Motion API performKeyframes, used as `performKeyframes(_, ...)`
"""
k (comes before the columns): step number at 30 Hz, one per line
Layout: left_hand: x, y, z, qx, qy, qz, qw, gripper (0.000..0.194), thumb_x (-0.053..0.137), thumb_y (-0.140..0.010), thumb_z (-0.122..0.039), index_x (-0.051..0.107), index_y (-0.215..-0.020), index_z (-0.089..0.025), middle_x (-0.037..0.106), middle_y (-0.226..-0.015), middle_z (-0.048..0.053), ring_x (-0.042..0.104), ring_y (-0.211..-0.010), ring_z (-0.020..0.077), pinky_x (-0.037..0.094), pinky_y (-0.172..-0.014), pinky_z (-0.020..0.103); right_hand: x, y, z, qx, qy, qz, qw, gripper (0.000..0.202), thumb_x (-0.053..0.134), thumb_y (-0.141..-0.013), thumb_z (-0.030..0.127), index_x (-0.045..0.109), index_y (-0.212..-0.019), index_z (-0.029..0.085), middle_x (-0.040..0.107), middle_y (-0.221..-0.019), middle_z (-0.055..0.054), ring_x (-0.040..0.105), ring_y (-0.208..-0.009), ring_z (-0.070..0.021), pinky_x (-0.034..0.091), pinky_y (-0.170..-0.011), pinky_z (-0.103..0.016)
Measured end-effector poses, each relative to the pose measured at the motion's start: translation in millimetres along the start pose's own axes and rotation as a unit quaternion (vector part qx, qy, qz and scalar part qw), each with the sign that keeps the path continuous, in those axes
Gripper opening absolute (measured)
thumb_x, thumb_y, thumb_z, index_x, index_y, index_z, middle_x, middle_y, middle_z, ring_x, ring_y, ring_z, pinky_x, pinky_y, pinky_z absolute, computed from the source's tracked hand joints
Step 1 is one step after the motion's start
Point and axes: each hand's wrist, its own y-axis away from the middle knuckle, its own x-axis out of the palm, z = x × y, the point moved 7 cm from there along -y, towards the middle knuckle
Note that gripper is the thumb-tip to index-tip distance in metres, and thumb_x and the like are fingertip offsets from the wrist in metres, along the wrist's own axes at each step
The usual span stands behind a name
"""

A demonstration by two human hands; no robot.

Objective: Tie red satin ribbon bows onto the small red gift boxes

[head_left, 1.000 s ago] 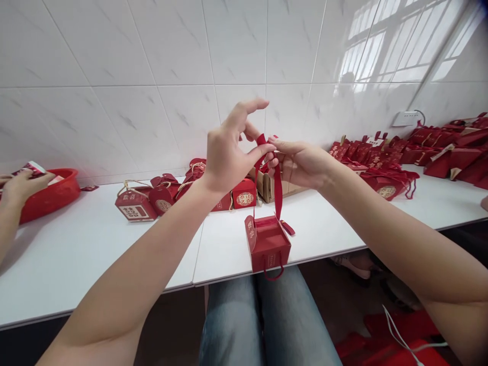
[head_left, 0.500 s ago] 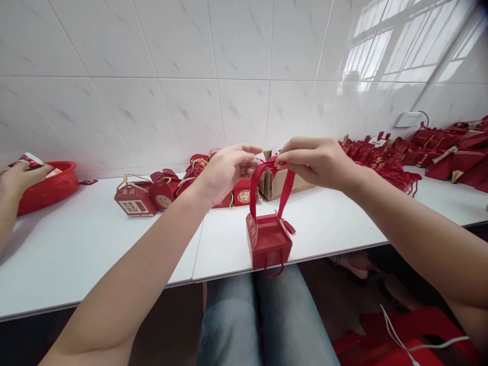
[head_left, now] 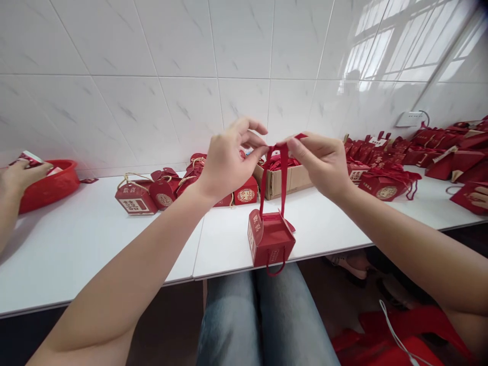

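A small red gift box (head_left: 273, 239) sits at the table's front edge, with a thin red cord loop hanging from its front side. Two strands of red ribbon (head_left: 284, 178) rise from the box to my hands. My left hand (head_left: 238, 157) pinches the ribbon's top between thumb and index finger, its other fingers spread. Beside it, my right hand (head_left: 322, 160) is closed on the ribbon too, and a short end shows above its fingers.
Red boxes (head_left: 135, 197) with twine handles stand along the wall. Behind my hands is a cardboard box (head_left: 287, 180) of red items. At left, a person's hand (head_left: 15, 178) holds a packet by a red basin (head_left: 57, 188). More red boxes and another person's hand (head_left: 481, 195) are at right.
Both hands have risen slightly and the ribbon strands are drawn closer together and straighter. My left fingers now pinch the ribbon. Another person's hand with a red box has appeared at the right edge.
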Motion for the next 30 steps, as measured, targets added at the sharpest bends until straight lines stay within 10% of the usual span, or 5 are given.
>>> performKeyframes(9, -37.9, 39, -3, 0.135, -0.324, -0.013, 0.936, 0.017, 0.065, -0.076, -0.018, 0.064, -0.091, -0.025, 0.07, -0.087, 0.002, 0.063, -0.087, 0.0214, 0.043, -0.08, 0.028, -42, 53, -66, 0.175, -0.015, -0.089, 0.98, 0.03, 0.062, -0.078, 0.049, 0.069, -0.065, 0.023, 0.065, -0.064, -0.002, 0.058, -0.062, -0.0165, 0.045, -0.059, -0.03)
performKeyframes(15, -121.0, 116, 68, -0.077, -0.477, -0.008, 0.875, 0.015, 0.059, -0.077, -0.028, 0.054, -0.092, -0.026, 0.069, -0.083, 0.002, 0.063, -0.075, 0.0214, 0.042, -0.065, 0.027, -111, 143, -141, 0.372, 0.253, -0.005, 0.893, 0.035, 0.059, -0.071, 0.047, 0.058, -0.048, 0.02, 0.061, -0.057, -0.005, 0.056, -0.064, -0.0226, 0.039, -0.061, -0.033)
performKeyframes(19, -139.5, 152, 117, -0.194, -0.495, 0.047, 0.846, 0.01, 0.051, -0.079, -0.03, 0.048, -0.087, -0.025, 0.067, -0.076, 0.001, 0.061, -0.069, 0.0201, 0.043, -0.063, 0.027, -119, 185, -165, 0.408, 0.3, 0.087, 0.858, 0.034, 0.054, -0.069, 0.046, 0.053, -0.047, 0.02, 0.052, -0.051, -0.002, 0.049, -0.056, -0.0186, 0.036, -0.056, -0.03)
performKeyframes(30, -174.4, 117, 118, -0.189, -0.572, -0.061, 0.796, 0.019, 0.046, -0.078, -0.028, 0.046, -0.096, -0.023, 0.066, -0.089, 0.005, 0.062, -0.076, 0.0218, 0.046, -0.071, 0.031, -106, 182, -146, 0.357, 0.352, 0.084, 0.861, 0.035, 0.048, -0.076, 0.043, 0.052, -0.052, 0.019, 0.06, -0.061, -0.002, 0.053, -0.059, -0.0169, 0.04, -0.058, -0.027)
